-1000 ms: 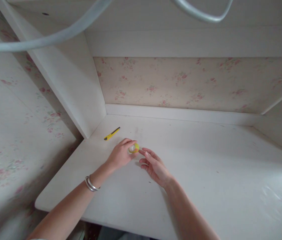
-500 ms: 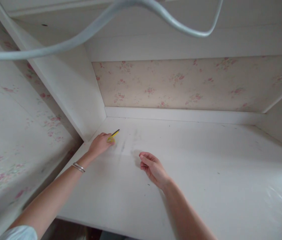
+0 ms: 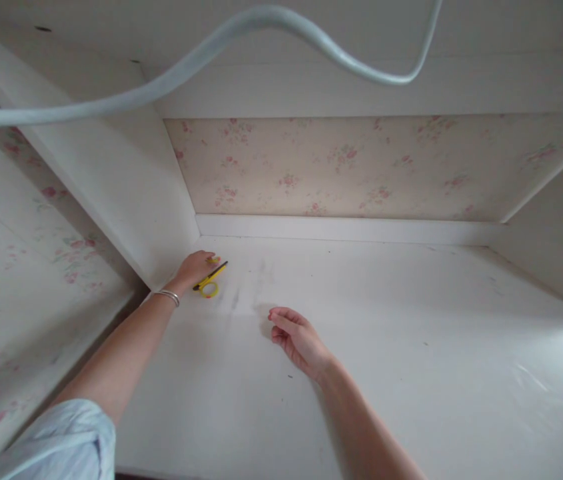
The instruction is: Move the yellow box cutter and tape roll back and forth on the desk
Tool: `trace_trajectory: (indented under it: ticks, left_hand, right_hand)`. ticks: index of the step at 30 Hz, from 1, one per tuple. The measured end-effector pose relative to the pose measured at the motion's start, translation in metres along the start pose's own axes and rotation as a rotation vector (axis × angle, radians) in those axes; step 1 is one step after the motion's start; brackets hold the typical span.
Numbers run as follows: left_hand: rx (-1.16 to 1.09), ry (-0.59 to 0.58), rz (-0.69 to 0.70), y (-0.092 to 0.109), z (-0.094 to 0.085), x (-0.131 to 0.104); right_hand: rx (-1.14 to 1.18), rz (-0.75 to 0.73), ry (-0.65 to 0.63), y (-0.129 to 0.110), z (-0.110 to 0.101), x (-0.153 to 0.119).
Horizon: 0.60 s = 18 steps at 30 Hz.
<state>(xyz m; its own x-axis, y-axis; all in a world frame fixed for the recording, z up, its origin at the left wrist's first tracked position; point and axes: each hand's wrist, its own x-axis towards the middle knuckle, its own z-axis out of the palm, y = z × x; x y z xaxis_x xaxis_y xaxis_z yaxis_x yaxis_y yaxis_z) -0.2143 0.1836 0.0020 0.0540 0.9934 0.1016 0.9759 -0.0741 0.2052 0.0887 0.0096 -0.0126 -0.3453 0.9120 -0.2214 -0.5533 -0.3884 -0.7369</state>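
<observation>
While the left hand (image 3: 195, 268) rests at the far left of a white tabletop (image 3: 371, 333), its half-bent fingers meet a small yellow item (image 3: 215, 259); from the head view, a firm grip cannot be confirmed. Just nearer, a box cutter (image 3: 210, 275) and yellow tape roll (image 3: 216, 291) lie side by side, the roll flat, presumably so it stays put. Near centre, the right hand (image 3: 301, 341) curls thumb toward forefinger, contents unclear. Floral wallpaper (image 3: 341, 167) lines the far side; a pale cable (image 3: 271, 13) crosses overhead.

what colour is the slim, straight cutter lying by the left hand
The slim, straight cutter is yellow and black; the head view shows it best.
</observation>
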Motion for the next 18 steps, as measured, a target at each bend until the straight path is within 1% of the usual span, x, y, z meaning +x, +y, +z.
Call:
trace_trajectory:
  ticks: [4,7,9,14,18]
  left_hand:
    - [-0.056,-0.032,0.026,0.001,0.007,-0.003]
    - [-0.094,-0.053,0.023,-0.001,0.005,-0.008]
    - [-0.111,-0.103,0.045,-0.003,0.002,-0.013]
    - [-0.114,-0.24,0.164,-0.012,-0.003,-0.024]
    - [-0.072,-0.302,0.269,-0.017,0.002,-0.027]
  right_hand:
    - [0.014,0.009,0.001,-0.001,-0.001,0.001]
    - [0.021,0.013,0.0,-0.001,-0.001,0.001]
    - [0.022,0.017,0.002,-0.002,0.0,0.001]
    - [0.016,0.026,-0.005,-0.001,0.0,0.002]
    - [0.012,0.019,-0.015,0.0,-0.001,0.002]
